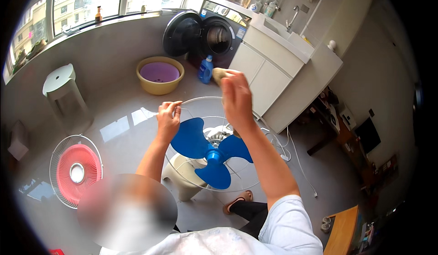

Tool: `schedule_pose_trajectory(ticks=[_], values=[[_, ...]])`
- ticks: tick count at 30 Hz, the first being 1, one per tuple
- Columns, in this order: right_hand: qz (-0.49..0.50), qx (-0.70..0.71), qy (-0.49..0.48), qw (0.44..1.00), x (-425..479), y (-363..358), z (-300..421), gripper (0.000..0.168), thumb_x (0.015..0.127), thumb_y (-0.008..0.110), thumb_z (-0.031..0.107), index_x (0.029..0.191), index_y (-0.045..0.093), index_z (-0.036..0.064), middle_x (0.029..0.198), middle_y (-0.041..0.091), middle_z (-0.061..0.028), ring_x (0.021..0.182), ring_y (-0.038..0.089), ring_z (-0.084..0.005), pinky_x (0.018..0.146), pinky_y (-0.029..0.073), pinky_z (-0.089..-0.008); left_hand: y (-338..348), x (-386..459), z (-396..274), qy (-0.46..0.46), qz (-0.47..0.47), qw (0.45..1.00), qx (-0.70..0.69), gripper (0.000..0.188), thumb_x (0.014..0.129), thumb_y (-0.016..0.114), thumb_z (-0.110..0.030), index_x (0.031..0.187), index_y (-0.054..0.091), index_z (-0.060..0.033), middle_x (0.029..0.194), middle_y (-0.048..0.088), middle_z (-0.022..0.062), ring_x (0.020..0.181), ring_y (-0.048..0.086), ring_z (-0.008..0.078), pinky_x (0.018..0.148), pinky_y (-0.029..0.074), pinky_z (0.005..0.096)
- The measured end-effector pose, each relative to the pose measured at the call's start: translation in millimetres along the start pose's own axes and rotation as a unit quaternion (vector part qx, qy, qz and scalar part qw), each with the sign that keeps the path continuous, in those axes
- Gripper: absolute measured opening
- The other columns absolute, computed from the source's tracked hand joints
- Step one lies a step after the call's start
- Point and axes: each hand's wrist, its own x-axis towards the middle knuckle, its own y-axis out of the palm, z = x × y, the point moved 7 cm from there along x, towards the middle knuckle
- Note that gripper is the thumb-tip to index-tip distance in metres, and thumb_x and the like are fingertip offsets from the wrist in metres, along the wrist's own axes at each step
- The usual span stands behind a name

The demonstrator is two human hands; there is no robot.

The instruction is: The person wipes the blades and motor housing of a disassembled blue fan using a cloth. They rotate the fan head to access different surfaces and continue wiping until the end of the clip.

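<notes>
An electric fan with blue plastic blades (214, 155) stands before me, its blades uncovered at the front and its rear wire guard (202, 97) around them. My left hand (168, 118) pinches the upper left rim of that guard. Above the guard's upper right part is my right hand (236, 99), its fingers closed on a brownish cloth or sponge (219, 75); the exact kind is unclear. Behind the blades shows the white motor housing (219, 133). A round front grille with a pink centre (77, 172) lies on the floor at the left.
A cream plastic stool (184, 176) is beneath the fan. Beyond are a yellow basin (160, 90) with a purple one inside, a blue detergent bottle (206, 70), a washing machine (222, 37) and a white cabinet (263, 73). White cables (297, 159) trail at the right. A tall stool (63, 94) stands left.
</notes>
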Motion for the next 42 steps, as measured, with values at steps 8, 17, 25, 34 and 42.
schedule_pose_trajectory(ticks=[8,17,25,34,42], values=[[0.4,-0.265,-0.094,0.872,-36,122,-31,0.019,0.09,0.061,0.02,0.104,0.068,0.009,0.105,0.063,-0.0096,0.104,0.059,-0.025,0.087,0.049,-0.0397,40,-3,56,-0.161,0.051,0.938,-0.303,0.01,0.09,0.059,0.003,0.096,0.068,0.0001,0.09,0.062,0.0038,0.082,0.061,0.012,0.075,0.049,0.0251],[0.344,-0.224,-0.032,0.911,-30,63,-50,0.015,0.087,0.065,0.017,0.098,0.066,0.008,0.097,0.062,-0.01,0.099,0.06,-0.0263,0.084,0.052,-0.0377,36,-1,56,-0.149,0.043,0.945,-0.289,0.013,0.088,0.058,0.006,0.093,0.069,0.0012,0.088,0.06,0.0049,0.08,0.063,0.0141,0.073,0.05,0.0258],[0.253,-0.183,0.028,0.95,-40,4,-62,0.015,0.088,0.064,0.013,0.1,0.066,0.006,0.097,0.063,-0.0116,0.099,0.059,-0.0289,0.089,0.05,-0.0391,32,0,49,-0.131,0.049,0.955,-0.261,0.011,0.089,0.06,0.004,0.092,0.069,0.0005,0.088,0.06,0.0054,0.08,0.063,0.015,0.072,0.05,0.0263],[0.152,-0.066,0.265,0.95,-106,-86,-98,0.011,0.087,0.064,0.011,0.094,0.062,0.004,0.091,0.061,-0.0123,0.091,0.058,-0.0318,0.081,0.047,-0.0406,33,0,57,-0.125,0.046,0.959,-0.251,0.011,0.089,0.06,0.004,0.094,0.069,-0.0004,0.09,0.061,0.0051,0.081,0.064,0.014,0.073,0.05,0.0249],[0.001,-0.13,0.209,0.969,-174,-134,-92,0.016,0.087,0.066,0.013,0.096,0.058,0.002,0.095,0.059,-0.013,0.091,0.057,-0.034,0.08,0.047,-0.0411,27,3,63,-0.109,0.046,0.961,-0.249,0.011,0.091,0.061,0.0,0.1,0.069,0.0005,0.094,0.069,0.0064,0.085,0.064,0.0114,0.077,0.048,0.0229]])
